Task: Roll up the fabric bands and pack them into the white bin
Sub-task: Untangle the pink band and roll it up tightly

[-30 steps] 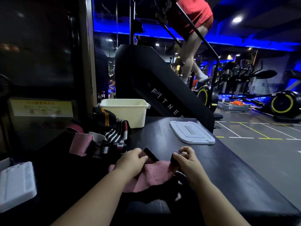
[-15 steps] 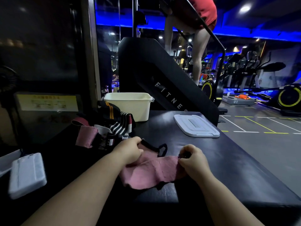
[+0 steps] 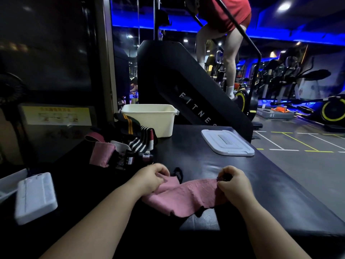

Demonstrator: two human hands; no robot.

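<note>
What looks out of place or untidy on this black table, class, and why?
Several bands lie in a tangled heap beside the white bin. A white lid lies apart, to its right. The pink band, gripped by the left hand and right hand, is crumpled, not rolled.

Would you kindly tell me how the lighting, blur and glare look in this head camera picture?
Head view: dim, with blue lights behind; the pink band, left hand and right hand are lit and fairly sharp; the white block at the left edge is smeared; soft glare sits on the black table.
</note>
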